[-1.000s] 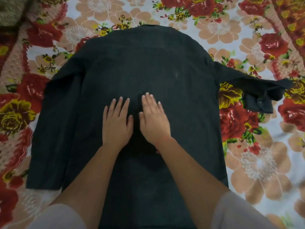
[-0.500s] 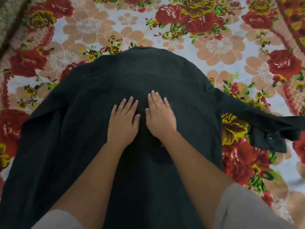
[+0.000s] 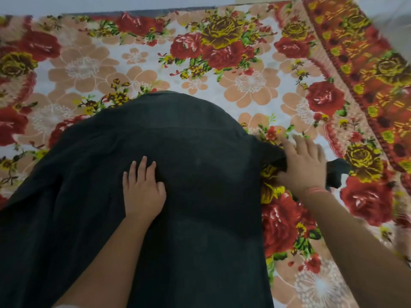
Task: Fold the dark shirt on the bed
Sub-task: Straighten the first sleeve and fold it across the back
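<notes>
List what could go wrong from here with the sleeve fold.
1. The right hand lies over the sleeve near the shoulder, while the cuff end trails beyond it; folded in from there, the cuff may drag or bunch.
2. Only the left hand pins the dark shirt, flat at mid-back; a hard pull could shift or wrinkle the body.
3. The shirt's left side runs out of frame, so evenness there cannot be checked.

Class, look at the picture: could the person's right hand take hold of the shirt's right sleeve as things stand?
Probably yes. The right hand already lies on the right sleeve, nothing lies between, and the left hand pins the dark shirt flat.
</notes>
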